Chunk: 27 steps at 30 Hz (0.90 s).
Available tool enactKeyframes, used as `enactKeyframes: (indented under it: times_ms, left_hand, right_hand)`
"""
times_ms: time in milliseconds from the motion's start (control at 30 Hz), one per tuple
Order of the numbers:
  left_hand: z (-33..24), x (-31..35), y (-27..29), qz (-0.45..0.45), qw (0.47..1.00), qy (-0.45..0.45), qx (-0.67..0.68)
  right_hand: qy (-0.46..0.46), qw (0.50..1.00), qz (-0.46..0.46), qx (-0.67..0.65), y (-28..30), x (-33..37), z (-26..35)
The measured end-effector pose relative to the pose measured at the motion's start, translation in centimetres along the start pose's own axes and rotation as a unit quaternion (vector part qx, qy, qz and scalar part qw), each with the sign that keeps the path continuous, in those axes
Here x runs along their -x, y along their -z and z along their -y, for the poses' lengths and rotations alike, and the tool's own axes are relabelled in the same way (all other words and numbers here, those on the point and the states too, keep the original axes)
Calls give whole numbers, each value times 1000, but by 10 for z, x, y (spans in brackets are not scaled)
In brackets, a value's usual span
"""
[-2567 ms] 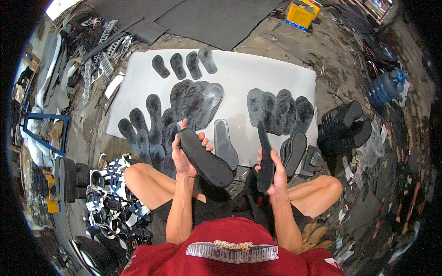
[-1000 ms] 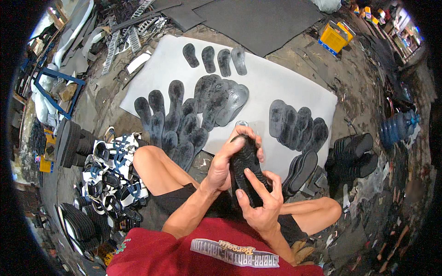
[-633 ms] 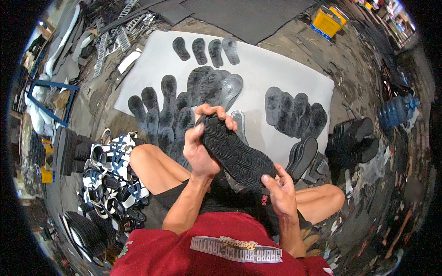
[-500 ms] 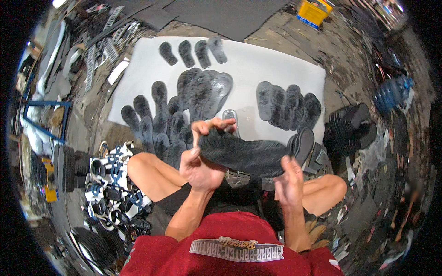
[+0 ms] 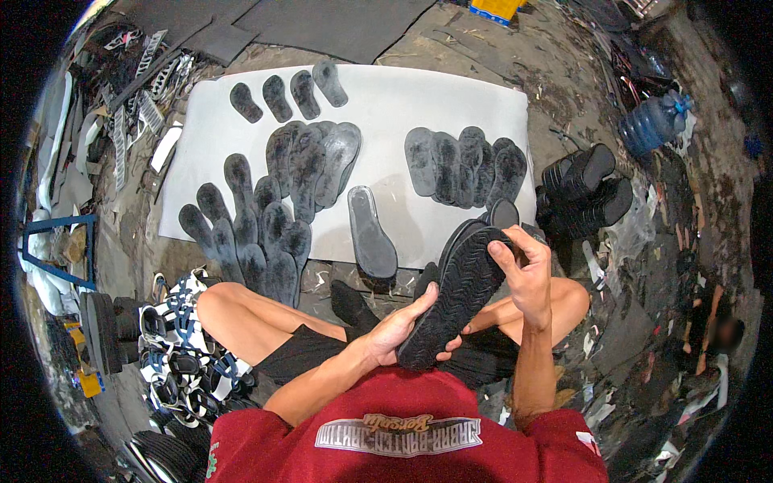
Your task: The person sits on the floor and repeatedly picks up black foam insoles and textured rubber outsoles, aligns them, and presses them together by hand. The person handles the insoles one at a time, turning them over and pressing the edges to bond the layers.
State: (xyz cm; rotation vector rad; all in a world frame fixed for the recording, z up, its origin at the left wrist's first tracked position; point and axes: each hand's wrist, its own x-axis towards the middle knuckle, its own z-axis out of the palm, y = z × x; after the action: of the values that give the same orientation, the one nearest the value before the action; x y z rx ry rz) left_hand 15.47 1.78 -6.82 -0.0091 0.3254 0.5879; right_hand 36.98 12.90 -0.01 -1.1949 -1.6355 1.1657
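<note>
A black sandal sole (image 5: 452, 298) with a zigzag tread is held tilted over my lap, its tread side turned up. My left hand (image 5: 398, 328) wraps its lower end, with the thumb along the edge and fingertips showing on the far side. At the upper end, the fingers and thumb of my right hand (image 5: 527, 270) pinch the rim. More dark sole-shaped pieces (image 5: 502, 213) show just behind that end, partly hidden. On the white sheet (image 5: 378, 97) beyond my knees, a single grey sole (image 5: 373, 233) lies apart, nearest to my hands.
Several dark soles (image 5: 306, 173) lie overlapped on the sheet's left side, with another group (image 5: 467, 165) on the right. White and navy straps (image 5: 181, 346) are heaped by my left knee. Black sandals (image 5: 588, 189) and a blue water jug (image 5: 656, 122) stand to the right.
The black sole has swung from nearly level to a steep tilt, closer to my chest. My right hand has moved up to its upper end. The lone grey sole has come into full sight.
</note>
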Motion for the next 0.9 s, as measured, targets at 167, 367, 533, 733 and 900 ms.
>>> enactKeyframes:
  times_ms: [167,367,533,733,900]
  left_hand:
    - [5,5,-5,62,998,-11,14]
    - [15,10,2,53,996,9,65]
    - [20,7,9,72,996,3,50]
    - [28,8,22,95,994,-25,42]
    - [25,9,36,87,982,-149,-82]
  right_hand:
    - [12,997,-35,63,-9,4,13]
    - [44,986,-78,144,-17,10,18]
    - [84,978,-92,166,-21,11,24]
    - [138,961,-113,213,-30,16,25]
    - [131,976,-48,169,-47,22,5]
